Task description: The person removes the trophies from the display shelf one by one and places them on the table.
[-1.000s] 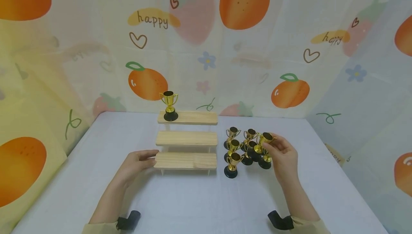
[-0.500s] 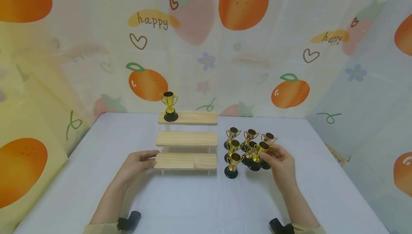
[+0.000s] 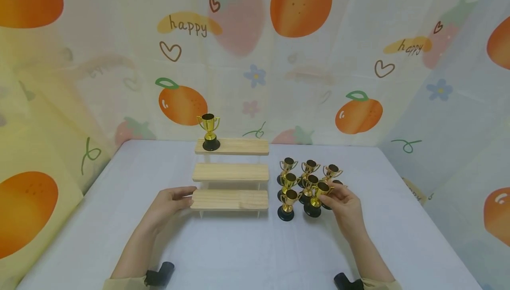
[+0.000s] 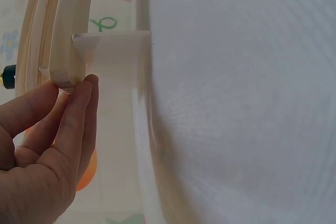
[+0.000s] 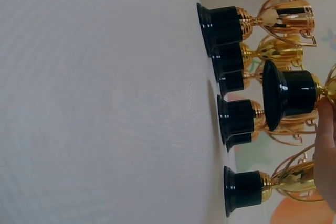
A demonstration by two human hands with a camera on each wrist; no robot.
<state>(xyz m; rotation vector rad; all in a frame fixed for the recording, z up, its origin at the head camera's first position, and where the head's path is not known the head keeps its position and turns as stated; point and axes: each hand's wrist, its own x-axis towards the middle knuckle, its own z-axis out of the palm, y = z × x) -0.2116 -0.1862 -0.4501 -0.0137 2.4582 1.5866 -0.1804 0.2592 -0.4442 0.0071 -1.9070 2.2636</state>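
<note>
My left hand point(image 3: 169, 201) pinches the left end of the lowest board of a stepped wooden display shelf point(image 3: 230, 200); in the left wrist view the thumb and fingers point(image 4: 81, 103) lie on either side of the board's end point(image 4: 68, 66). My right hand point(image 3: 345, 210) holds a small gold trophy cup point(image 3: 317, 197) with a black base. In the right wrist view, the base of this trophy point(image 5: 296, 93) is lifted off the white cloth. Several similar trophies point(image 3: 288, 197) stand upright close together around it. Another trophy point(image 3: 209, 130) stands on the left of the top board.
A white cloth covers the table point(image 3: 239, 254). The grouped trophies stand just right of the shelf, with a narrow gap between. Behind the table hangs a fruit-print curtain point(image 3: 239, 82). Thin clear supports point(image 4: 115, 51) carry the lowest board.
My right hand has moved the held trophy toward me and slightly left, to the front of the group. My left hand has stayed on the shelf.
</note>
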